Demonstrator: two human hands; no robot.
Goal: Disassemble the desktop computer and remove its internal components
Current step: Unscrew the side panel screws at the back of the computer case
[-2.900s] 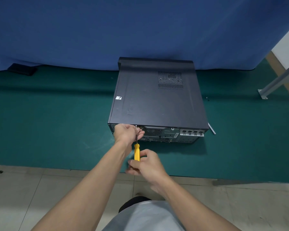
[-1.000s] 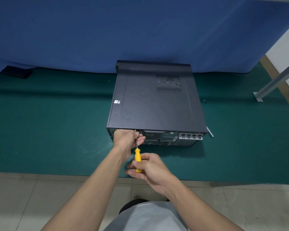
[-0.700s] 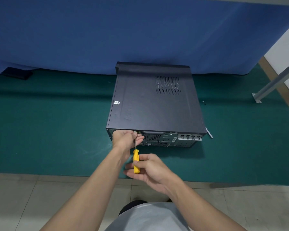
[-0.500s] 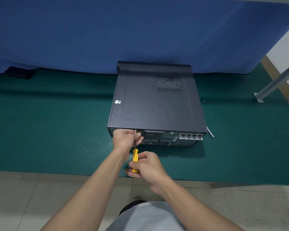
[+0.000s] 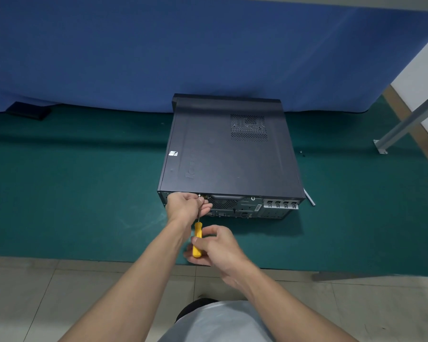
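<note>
A black desktop computer case [image 5: 230,154] lies flat on a green mat, its rear panel with ports and slot covers facing me. A yellow-handled screwdriver [image 5: 197,239] points at the top left of that rear panel, its tip at a screw [image 5: 199,195]. My right hand [image 5: 215,245] grips the yellow handle. My left hand [image 5: 185,208] is pinched around the metal shaft near the tip, resting against the case's rear edge.
The green mat [image 5: 72,193] covers the floor up to a blue cloth backdrop [image 5: 158,50]. A dark flat object [image 5: 29,112] lies at the far left. A thin metal piece [image 5: 309,197] sticks out beside the case's right rear corner. A metal frame leg [image 5: 391,137] stands right.
My right hand has shifted its grip around the screwdriver handle, fingers closing and opening on it. My left hand stays at the shaft. The case has not moved.
</note>
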